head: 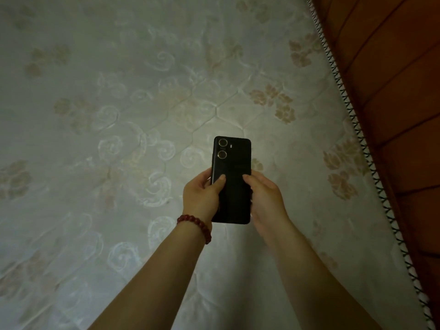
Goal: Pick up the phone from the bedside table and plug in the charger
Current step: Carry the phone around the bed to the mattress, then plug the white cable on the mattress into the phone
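A black phone (232, 163) is held back side up over the bed, its two round camera lenses at the far end. My left hand (202, 194), with a red bead bracelet on the wrist, grips the phone's left edge, thumb on its back. My right hand (264, 196) grips the right edge, thumb on the back too. No charger or cable is in view, and neither is the bedside table.
A pale quilted mattress (119, 115) with a flower and swirl pattern fills most of the view. Its corded edge (364, 139) runs diagonally down the right side. Beyond it lies a red-brown wooden surface (404, 91).
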`<state>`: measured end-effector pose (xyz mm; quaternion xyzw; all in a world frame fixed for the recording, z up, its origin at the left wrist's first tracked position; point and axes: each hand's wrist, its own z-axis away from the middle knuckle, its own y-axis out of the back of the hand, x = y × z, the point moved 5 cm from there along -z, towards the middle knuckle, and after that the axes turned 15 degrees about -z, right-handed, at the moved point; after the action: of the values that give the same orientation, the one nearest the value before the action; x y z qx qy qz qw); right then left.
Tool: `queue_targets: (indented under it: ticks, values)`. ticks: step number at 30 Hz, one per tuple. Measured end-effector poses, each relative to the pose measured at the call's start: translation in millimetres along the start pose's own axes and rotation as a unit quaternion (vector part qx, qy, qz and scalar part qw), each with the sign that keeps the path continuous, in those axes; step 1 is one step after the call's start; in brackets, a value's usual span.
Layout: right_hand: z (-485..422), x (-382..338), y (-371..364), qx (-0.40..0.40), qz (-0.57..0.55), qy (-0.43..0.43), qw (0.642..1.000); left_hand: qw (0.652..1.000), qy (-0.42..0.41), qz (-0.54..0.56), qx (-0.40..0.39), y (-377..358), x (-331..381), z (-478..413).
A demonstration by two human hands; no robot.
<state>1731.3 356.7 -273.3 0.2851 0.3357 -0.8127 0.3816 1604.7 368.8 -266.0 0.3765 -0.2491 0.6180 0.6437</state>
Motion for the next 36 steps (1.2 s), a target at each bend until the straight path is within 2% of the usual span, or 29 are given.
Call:
queue_targets:
  ticks: [7,14,19,24,26,28,30,33,36]
  values:
    - [-78,27,-30,-0.006,-0.015,-0.033,0.999,0.998,0.002,-0.025,0.052,18,-12,-84]
    - [-179,81,-30,0.056,-0.027,-0.061,0.996,0.997,0.036,-0.007,0.072,20,-48,-162]
    - [-242,113,-16,0.11,0.121,0.016,0.986,0.996,0.052,0.01,0.078,22,-77,-201]
    - [-267,126,-25,0.12,0.289,0.123,0.942,0.995,0.065,-0.005,0.074,29,-91,-217]
    - [-273,128,-27,0.116,0.35,0.136,0.919,0.995,0.074,-0.001,0.073,31,-95,-219]
    - [-275,129,-29,0.109,0.374,0.13,0.912,0.994,0.082,0.007,0.076,32,-97,-219]
    - [-271,132,-29,0.098,0.381,0.106,0.913,0.993,0.085,0.011,0.081,34,-97,-215]
    - [-247,135,-30,0.056,0.324,0.069,0.942,0.993,0.075,0.022,0.089,39,-87,-203]
    - [-219,135,-28,0.022,0.29,0.07,0.954,0.992,0.061,0.049,0.097,39,-75,-193]
